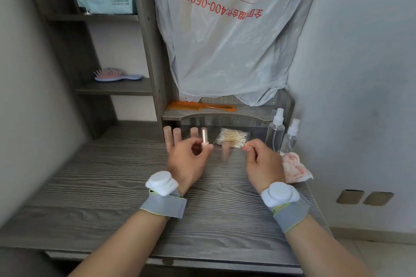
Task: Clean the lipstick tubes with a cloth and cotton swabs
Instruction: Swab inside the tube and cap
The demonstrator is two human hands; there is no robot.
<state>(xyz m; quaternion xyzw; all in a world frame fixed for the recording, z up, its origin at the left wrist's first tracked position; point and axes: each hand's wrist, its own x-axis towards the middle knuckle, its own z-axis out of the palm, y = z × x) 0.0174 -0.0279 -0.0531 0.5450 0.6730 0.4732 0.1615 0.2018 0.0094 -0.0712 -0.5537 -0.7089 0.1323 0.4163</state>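
Observation:
My left hand (188,163) pinches an open pink lipstick tube (204,138) upright between thumb and fingers, its metal inner part showing. My right hand (262,164) pinches a cotton swab (245,147) whose tip is stained red; the tip is a little to the right of the tube, not touching it. Three capped pink lipstick tubes (177,136) stand behind my left hand. A blurred pink cap (225,152) stands on the desk between my hands. A bag of cotton swabs (231,138) lies behind it. A white cloth (295,167) with red stains lies at the right.
Two clear spray bottles (276,129) stand at the back right by the wall. An orange comb (202,105) lies on the low shelf, under a hanging plastic bag (225,40). A hairbrush (112,74) and a tissue pack (105,2) sit on the left shelves. The grey desk (112,186) ends near me.

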